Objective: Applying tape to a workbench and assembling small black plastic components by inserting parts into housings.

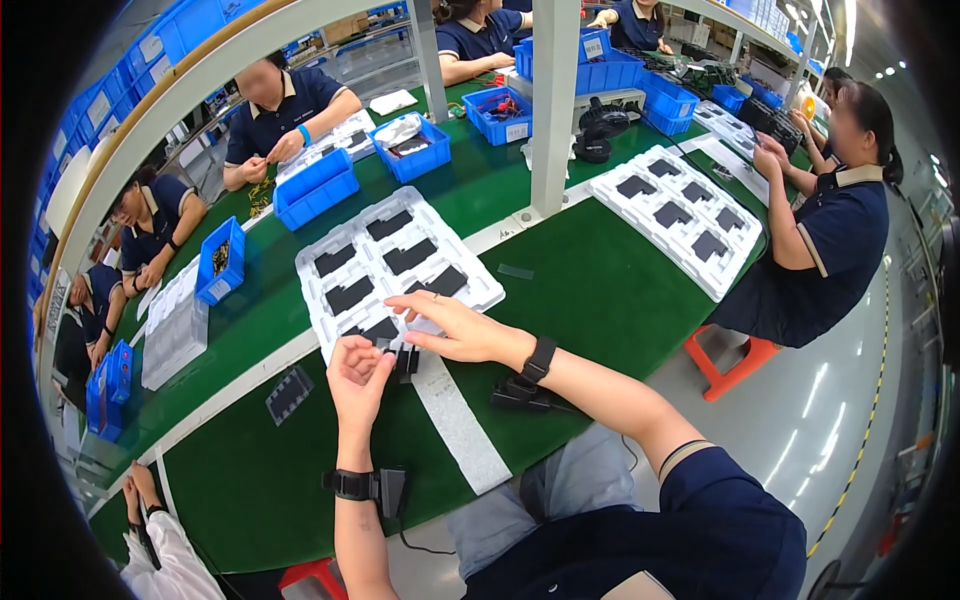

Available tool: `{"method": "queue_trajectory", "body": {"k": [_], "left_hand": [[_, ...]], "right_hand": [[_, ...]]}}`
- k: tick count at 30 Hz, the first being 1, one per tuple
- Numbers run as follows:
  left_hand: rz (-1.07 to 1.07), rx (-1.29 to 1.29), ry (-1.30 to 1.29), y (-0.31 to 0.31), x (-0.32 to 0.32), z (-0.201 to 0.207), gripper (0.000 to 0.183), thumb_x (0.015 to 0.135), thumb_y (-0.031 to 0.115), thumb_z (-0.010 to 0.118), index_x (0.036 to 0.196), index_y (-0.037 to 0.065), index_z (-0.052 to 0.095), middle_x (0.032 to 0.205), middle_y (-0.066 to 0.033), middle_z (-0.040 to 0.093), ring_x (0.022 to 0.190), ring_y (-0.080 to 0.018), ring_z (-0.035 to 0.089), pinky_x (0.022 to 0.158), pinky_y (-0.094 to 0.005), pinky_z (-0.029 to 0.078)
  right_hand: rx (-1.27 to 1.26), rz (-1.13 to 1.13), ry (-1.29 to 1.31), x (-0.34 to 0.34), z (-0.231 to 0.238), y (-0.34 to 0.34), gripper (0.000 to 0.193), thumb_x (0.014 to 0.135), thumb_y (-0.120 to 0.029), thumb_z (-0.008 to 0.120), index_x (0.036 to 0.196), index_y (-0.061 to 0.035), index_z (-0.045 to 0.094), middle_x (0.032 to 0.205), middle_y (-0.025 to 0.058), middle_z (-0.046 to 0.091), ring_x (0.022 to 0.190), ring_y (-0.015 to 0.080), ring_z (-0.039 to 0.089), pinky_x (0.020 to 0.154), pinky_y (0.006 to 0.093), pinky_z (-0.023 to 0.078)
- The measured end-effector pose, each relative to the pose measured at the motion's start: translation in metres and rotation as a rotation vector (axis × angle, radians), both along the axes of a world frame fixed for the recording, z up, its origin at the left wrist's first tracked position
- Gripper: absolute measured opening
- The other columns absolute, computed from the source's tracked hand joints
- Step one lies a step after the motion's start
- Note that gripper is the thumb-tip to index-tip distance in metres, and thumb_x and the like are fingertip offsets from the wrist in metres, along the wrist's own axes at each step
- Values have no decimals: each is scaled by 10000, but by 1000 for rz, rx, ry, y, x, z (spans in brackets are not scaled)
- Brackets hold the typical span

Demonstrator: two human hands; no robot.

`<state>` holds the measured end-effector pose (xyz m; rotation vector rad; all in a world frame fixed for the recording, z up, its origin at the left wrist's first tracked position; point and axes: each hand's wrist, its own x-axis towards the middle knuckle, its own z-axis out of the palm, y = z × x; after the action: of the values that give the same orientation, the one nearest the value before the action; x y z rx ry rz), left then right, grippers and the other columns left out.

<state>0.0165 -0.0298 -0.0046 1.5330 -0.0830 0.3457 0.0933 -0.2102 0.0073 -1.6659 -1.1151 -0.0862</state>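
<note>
My left hand (358,380) is closed with curled fingers at the near edge of a white moulded tray (470,285). A small black part (406,362) shows at its thumb and fingertips; its exact shape is partly hidden. Just to the right, my right hand (455,328) stretches over the tray's near corner, fingers apart, with nothing visible in it. Flat black pieces, such as this notched one (410,256), lie in the tray's pockets. Beneath my hands a pale strip (455,425) runs across the green table (260,480) toward me.
A similar white tray (680,215) with black pieces lies to the right, near a seated co-worker (840,230). Blue bins (316,190) and a white post (553,120) stand beyond my tray. A transparent sheet (290,396) lies left; a black device (520,395) lies right.
</note>
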Motion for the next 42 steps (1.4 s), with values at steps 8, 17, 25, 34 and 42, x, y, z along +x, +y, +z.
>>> {"method": "queue_trajectory", "body": {"k": [8,17,25,34,42], "left_hand": [[-163,28,47,-8,-6,9,382,732,-60,645,1054,16,453,742,-37,597,684,-65,563,631,-171,438],[-62,-5,37,-6,-4,9,176,797,-9,593,967,0,548,856,-13,600,766,-54,546,695,-177,415],[-67,76,29,-5,-3,7,101,802,14,604,900,-8,595,832,-27,620,750,-64,555,687,-189,425],[-134,97,60,-4,-5,6,41,795,4,608,835,-2,601,784,-2,607,694,-39,532,624,-181,407],[-146,117,77,-5,-4,7,26,800,11,607,822,-1,601,761,11,596,680,-39,526,621,-178,406]], "right_hand": [[117,199,274,-5,-6,4,226,745,-48,578,970,-31,589,695,29,594,647,85,560,608,226,455],[170,162,233,-6,-6,8,199,733,-40,590,930,-41,626,724,25,596,656,79,543,583,222,437],[133,101,206,-6,-2,5,185,757,-76,628,940,-54,631,849,39,594,715,115,561,608,234,436],[60,42,203,-6,-2,5,178,728,-188,676,832,-50,633,775,32,627,674,122,584,595,255,451],[48,71,234,-4,-4,4,171,728,-199,673,800,-46,644,720,23,634,632,107,576,588,247,445]]}}
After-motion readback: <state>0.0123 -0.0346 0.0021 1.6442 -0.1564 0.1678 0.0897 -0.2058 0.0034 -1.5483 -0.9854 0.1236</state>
